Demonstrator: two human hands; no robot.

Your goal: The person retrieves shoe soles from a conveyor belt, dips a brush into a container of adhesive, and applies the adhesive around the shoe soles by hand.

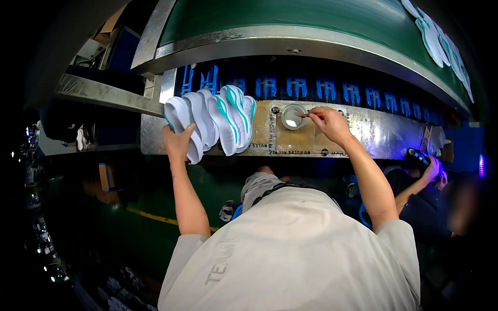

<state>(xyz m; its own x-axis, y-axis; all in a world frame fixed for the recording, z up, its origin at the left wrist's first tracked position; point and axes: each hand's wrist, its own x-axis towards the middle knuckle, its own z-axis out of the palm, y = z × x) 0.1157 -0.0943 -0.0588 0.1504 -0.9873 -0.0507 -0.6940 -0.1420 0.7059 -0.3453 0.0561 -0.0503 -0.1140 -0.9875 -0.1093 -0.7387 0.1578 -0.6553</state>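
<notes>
My left hand is closed on the edge of a white shoe sole at the left end of a leaning row. Beside that sole stand several more white shoe soles, some with teal bands. My right hand pinches a thin brush with a reddish handle. The brush's tip reaches over a small round bowl, which holds a pale, shiny liquid. Brown cardboard with printed tape lies under the bowl. The brush's bristles are too small to make out.
A metal ledge carries the soles and bowl. Behind it runs a line of blue brackets. A green conveyor belt with white soles at its right lies beyond. At the right a co-worker's hands hold a dark object.
</notes>
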